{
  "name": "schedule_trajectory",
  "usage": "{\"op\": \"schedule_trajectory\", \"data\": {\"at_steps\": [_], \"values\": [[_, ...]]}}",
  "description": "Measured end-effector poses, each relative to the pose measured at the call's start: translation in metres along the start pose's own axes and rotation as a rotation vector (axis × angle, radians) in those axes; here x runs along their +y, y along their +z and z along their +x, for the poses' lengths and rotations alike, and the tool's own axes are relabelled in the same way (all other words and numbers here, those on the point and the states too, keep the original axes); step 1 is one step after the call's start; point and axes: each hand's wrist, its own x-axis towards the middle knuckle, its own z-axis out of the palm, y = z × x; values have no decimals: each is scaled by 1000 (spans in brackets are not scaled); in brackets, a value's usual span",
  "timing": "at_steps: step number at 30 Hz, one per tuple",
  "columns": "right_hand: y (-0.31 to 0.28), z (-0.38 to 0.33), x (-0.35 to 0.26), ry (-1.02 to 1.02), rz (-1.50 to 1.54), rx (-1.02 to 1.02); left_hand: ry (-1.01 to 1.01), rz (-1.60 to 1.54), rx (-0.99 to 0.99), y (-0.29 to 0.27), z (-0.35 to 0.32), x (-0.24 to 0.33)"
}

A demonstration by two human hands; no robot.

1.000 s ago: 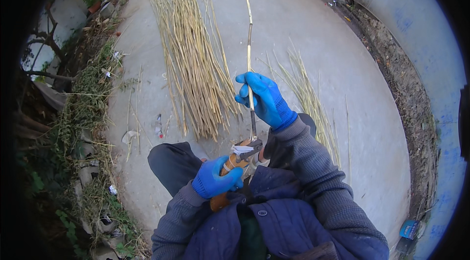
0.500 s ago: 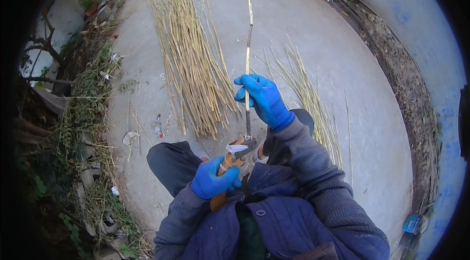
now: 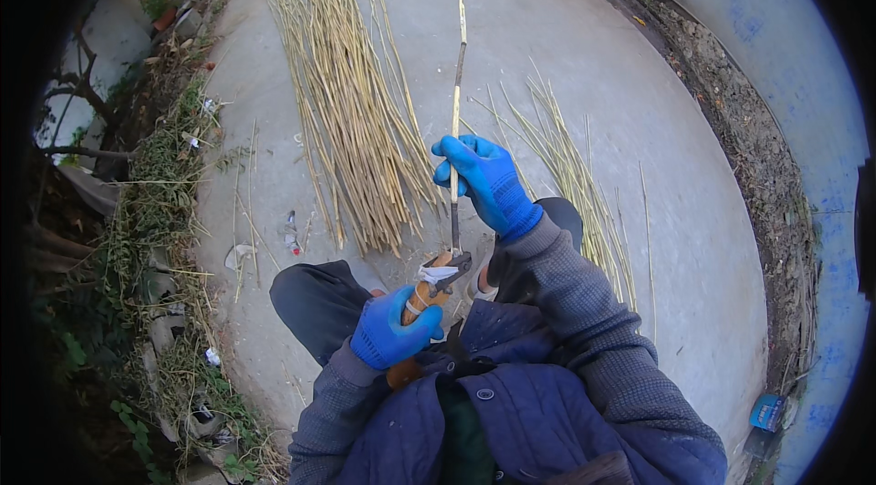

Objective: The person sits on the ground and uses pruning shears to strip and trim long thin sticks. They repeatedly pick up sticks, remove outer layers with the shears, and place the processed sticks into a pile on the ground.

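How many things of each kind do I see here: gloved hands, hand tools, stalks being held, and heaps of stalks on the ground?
Blue-gloved hands: 2, left hand and right hand
Wooden-handled tool: 1
Held stalk: 1
Stalk heaps on the ground: 2, big heap and small heap
Total: 6

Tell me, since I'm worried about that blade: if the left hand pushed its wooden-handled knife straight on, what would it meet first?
Probably the right hand in its blue glove, gripping the thin stalk just beyond the blade; depth is unclear.
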Motion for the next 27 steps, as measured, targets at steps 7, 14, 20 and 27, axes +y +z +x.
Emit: {"op": "schedule_trajectory", "data": {"at_steps": [7, 14, 20, 27], "values": [[7, 5, 10, 15, -51, 121, 54, 95, 29, -1, 1, -15], [8, 2, 12, 2, -83, 139, -1, -55, 71, 2, -1, -20], [9, -2, 13, -79, -133, 177, -33, -103, 91, 2, -3, -24], [13, -4, 17, -196, -248, 261, 8, 20, 82, 2, -2, -26]]}}
